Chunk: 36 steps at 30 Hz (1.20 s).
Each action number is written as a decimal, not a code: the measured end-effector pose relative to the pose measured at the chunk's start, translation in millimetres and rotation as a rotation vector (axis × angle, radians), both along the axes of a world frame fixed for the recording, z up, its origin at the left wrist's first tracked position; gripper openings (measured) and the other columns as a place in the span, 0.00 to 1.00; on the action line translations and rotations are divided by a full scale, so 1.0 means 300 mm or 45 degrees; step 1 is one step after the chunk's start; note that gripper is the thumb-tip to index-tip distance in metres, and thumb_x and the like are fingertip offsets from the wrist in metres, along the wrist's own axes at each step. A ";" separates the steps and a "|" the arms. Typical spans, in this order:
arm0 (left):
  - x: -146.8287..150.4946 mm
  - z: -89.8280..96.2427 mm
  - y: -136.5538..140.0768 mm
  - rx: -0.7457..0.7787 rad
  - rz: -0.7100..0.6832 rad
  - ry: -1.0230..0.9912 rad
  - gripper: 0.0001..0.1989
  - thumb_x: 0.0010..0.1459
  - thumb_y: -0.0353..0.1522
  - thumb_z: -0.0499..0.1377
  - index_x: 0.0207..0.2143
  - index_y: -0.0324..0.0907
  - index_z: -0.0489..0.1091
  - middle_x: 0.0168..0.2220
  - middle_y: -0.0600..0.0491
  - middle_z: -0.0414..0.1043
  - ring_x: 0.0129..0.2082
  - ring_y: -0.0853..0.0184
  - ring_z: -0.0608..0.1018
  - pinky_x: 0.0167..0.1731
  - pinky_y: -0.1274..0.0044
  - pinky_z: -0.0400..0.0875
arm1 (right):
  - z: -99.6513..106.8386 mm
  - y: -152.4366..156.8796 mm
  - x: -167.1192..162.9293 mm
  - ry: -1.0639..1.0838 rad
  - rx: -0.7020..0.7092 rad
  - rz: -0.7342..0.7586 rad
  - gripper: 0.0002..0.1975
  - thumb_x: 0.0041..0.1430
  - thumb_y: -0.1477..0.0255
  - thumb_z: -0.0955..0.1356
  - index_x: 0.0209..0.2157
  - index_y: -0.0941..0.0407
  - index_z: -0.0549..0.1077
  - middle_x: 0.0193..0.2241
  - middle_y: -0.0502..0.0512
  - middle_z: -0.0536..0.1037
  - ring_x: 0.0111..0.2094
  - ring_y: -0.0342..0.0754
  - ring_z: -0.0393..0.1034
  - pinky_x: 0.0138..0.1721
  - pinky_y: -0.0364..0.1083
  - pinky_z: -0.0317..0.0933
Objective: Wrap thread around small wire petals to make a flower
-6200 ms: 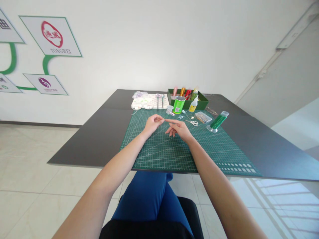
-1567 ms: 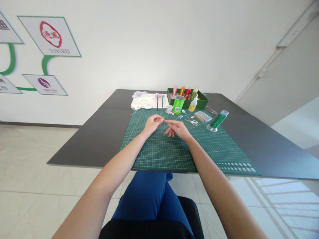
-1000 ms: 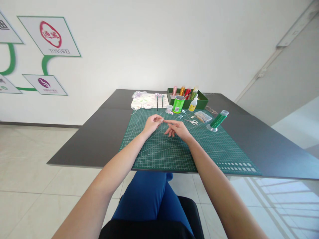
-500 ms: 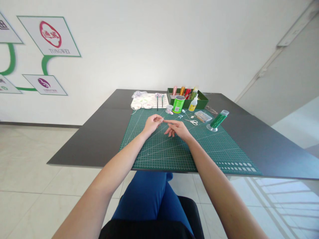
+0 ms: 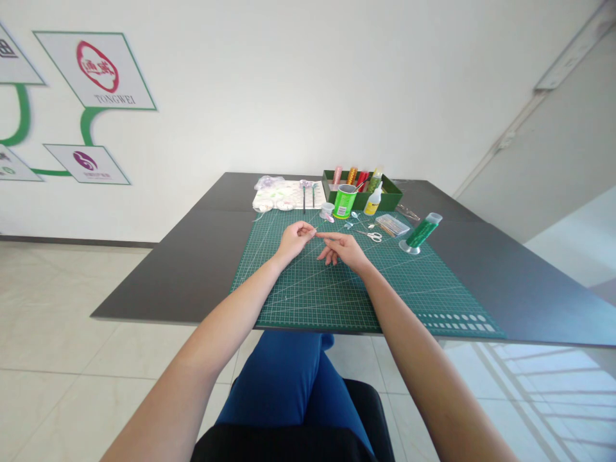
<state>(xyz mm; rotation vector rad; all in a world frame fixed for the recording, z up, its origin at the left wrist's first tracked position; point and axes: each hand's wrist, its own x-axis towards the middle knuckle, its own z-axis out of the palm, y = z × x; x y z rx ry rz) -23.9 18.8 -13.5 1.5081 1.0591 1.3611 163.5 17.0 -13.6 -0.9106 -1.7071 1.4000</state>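
Observation:
My left hand (image 5: pixel 294 241) is held over the green cutting mat (image 5: pixel 317 295), its thumb and fingertips pinched together. Whatever lies in that pinch is too small to name. From the right, my right hand (image 5: pixel 345 250) reaches in with the index finger stretched out, its tip meeting the left fingertips. Its other fingers hang apart, loosely bent, and no object shows in them. Just beyond the hands lie white-handled scissors (image 5: pixel 373 236), a small clear cup (image 5: pixel 326 210) and a green can (image 5: pixel 344 203).
A green box (image 5: pixel 395 197) of coloured rolls stands at the back, behind a glue bottle (image 5: pixel 373 200). To the right are a clear case (image 5: pixel 392 224) and a green glittery roll (image 5: pixel 423 232). White cloth (image 5: pixel 289 192) with two dark-handled sticks lies back left.

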 end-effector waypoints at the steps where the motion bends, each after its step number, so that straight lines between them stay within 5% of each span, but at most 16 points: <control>1: 0.000 0.001 -0.001 -0.002 0.000 0.000 0.08 0.56 0.35 0.64 0.31 0.39 0.71 0.22 0.56 0.67 0.22 0.72 0.68 0.26 0.78 0.65 | 0.000 0.000 0.000 -0.001 0.001 0.000 0.30 0.58 0.57 0.70 0.56 0.62 0.74 0.25 0.59 0.83 0.18 0.44 0.72 0.17 0.39 0.60; 36: 0.002 -0.003 0.001 0.000 0.011 0.011 0.06 0.55 0.33 0.64 0.31 0.39 0.71 0.23 0.56 0.69 0.22 0.72 0.69 0.26 0.79 0.65 | 0.007 -0.006 0.001 -0.002 -0.015 -0.008 0.30 0.57 0.58 0.70 0.55 0.63 0.74 0.24 0.58 0.83 0.18 0.43 0.72 0.17 0.39 0.60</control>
